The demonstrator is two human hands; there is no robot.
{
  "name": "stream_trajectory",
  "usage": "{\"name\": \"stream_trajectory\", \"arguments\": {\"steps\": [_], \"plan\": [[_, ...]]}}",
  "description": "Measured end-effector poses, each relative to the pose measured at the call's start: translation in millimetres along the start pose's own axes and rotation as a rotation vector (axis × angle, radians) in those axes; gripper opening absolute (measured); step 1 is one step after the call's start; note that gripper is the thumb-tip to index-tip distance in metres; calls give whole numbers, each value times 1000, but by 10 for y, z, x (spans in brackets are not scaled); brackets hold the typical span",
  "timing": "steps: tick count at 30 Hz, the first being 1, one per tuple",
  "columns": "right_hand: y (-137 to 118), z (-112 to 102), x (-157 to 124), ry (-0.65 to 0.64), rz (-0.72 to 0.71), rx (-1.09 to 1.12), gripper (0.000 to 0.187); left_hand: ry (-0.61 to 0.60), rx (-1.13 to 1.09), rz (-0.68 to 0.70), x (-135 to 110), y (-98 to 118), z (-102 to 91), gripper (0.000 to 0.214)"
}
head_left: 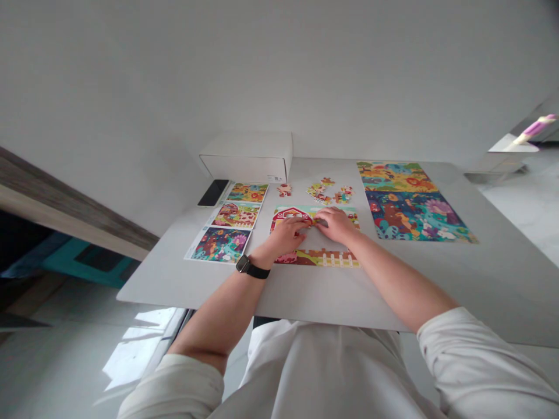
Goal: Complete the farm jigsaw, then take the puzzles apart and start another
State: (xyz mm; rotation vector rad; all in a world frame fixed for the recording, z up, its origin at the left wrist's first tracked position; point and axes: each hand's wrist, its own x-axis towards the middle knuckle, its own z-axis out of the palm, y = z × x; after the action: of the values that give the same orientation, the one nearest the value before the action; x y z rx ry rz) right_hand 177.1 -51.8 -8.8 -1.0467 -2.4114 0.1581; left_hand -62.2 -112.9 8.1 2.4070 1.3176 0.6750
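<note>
On the grey table lies a partly joined farm jigsaw puzzle [338, 258], with a red barn at its upper left and a fence along its lower edge. Bare table shows through its middle. My left hand [288, 234], below a black watch, rests over the barn side with fingers bent. From the right, my right hand [335, 224] meets it, fingers closed. Both sets of fingertips come together on a small puzzle piece [313, 222], mostly covered by them. Just beyond the puzzle are several loose puzzle pieces [322, 192], and a single pink-and-red piece [284, 190] sits farther left.
Left of the puzzle is a sheet with three small pictures [236, 215], beside a black phone [213, 192]. A white box [248, 166] stands at the back against the wall. Two finished-looking colourful puzzles [413, 215] lie on the right.
</note>
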Motion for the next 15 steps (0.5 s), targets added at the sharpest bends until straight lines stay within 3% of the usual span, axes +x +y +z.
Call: {"name": "stream_trajectory", "arguments": {"steps": [15], "plan": [[24,-2,20,-13,-37,-19,23,1,35,-32,-10,14,0,41]]}}
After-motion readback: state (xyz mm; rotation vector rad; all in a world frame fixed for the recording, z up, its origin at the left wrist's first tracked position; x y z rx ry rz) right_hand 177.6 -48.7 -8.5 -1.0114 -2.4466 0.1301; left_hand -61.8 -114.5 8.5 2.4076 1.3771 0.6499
